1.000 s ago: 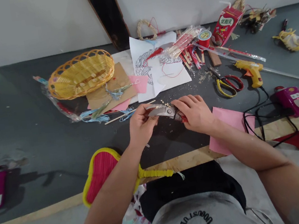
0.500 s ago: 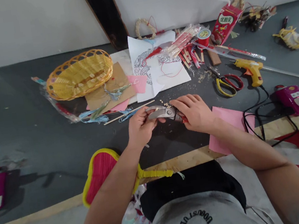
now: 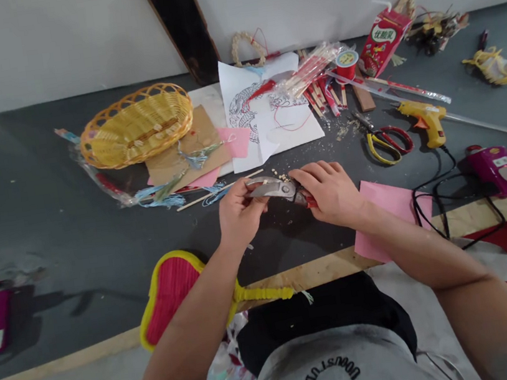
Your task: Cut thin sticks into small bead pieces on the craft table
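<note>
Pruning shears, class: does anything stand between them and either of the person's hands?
Nothing visible does. The right hand grips the pruning shears by the red handles; the left hand is right at the blades, though whether it touches them is unclear.

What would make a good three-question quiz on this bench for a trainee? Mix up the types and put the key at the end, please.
1. Multiple choice: what does the right hand grip?
A) the phone
B) the shears
C) the glue gun

2. True or false: in the picture, the basket lies to the left of the drink carton.

3. Fill the gap: one handle loop of the scissors is yellow and the other is ____.

Key: 1. B; 2. true; 3. red.
</note>
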The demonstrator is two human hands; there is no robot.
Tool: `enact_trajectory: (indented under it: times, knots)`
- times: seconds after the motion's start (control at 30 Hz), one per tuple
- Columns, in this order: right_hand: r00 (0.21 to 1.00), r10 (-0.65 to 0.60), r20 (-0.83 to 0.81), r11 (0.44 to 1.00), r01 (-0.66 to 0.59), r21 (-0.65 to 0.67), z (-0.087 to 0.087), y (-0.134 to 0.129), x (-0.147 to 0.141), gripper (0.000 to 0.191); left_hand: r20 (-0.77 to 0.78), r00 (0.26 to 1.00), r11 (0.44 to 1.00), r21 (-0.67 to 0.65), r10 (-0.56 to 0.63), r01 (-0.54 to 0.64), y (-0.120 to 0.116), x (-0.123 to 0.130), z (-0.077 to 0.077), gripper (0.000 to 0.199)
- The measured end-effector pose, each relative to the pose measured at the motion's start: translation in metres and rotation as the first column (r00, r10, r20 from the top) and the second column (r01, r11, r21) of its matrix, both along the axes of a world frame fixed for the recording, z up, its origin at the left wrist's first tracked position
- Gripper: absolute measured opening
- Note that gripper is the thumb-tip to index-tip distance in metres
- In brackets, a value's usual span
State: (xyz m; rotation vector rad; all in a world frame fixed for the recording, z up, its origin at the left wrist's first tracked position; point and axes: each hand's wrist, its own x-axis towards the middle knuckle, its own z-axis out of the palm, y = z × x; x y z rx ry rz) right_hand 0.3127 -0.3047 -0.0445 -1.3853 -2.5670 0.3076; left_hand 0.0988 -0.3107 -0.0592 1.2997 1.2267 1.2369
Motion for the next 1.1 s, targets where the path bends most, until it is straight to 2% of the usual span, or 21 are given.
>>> enact_trajectory:
  times: [0.07, 0.13, 0.27, 0.47, 0.6, 0.77, 0.9, 1.1]
  knots:
    - [1.000, 0.007, -0.003, 1.000, -0.007, 0.018, -0.0013, 0.0001, 0.0004, 0.060, -0.053, 0.999, 1.000, 0.002, 0.014, -0.014, -0.0002, -0.0012, 0.0005, 0.010]
    - [1.000, 0.020, -0.009, 0.999, -0.020, 0.029, -0.0024, 0.0002, 0.0012, 0.062, -0.071, 0.997, 1.000, 0.003, -0.025, 0.025, -0.0004, -0.0024, 0.0007, 0.013]
    - [0.999, 0.035, -0.017, 0.999, -0.034, 0.029, -0.0029, 0.0008, 0.0023, 0.063, -0.025, 0.995, 0.996, -0.009, -0.093, 0.093, -0.0002, -0.0024, 0.0011, 0.019]
    - [0.999, 0.037, -0.012, 0.999, -0.037, 0.011, -0.0022, -0.0007, 0.0018, 0.059, 0.005, 0.996, 0.995, -0.034, -0.091, 0.091, -0.0010, 0.0006, 0.0047, 0.009]
    - [1.000, 0.021, 0.016, 1.000, -0.021, -0.017, -0.0010, -0.0021, 0.0012, 0.054, 0.006, 0.993, 0.993, -0.003, -0.116, 0.116, -0.0014, 0.0001, 0.0016, 0.017]
    - [1.000, 0.007, 0.012, 1.000, -0.007, 0.024, -0.0013, 0.0003, 0.0008, 0.057, 0.002, 1.000, 0.999, 0.012, -0.029, 0.029, -0.0012, -0.0005, -0.0052, 0.010]
    - [1.000, 0.013, 0.002, 0.999, -0.013, 0.053, -0.0033, 0.0016, 0.0014, 0.061, -0.032, 0.999, 1.000, 0.014, 0.022, -0.022, -0.0014, -0.0002, -0.0016, 0.008]
    - [0.999, 0.033, -0.006, 0.999, -0.033, 0.040, -0.0033, 0.0016, 0.0033, 0.065, -0.056, 0.994, 0.996, -0.003, -0.089, 0.089, -0.0011, -0.0029, 0.0038, 0.012]
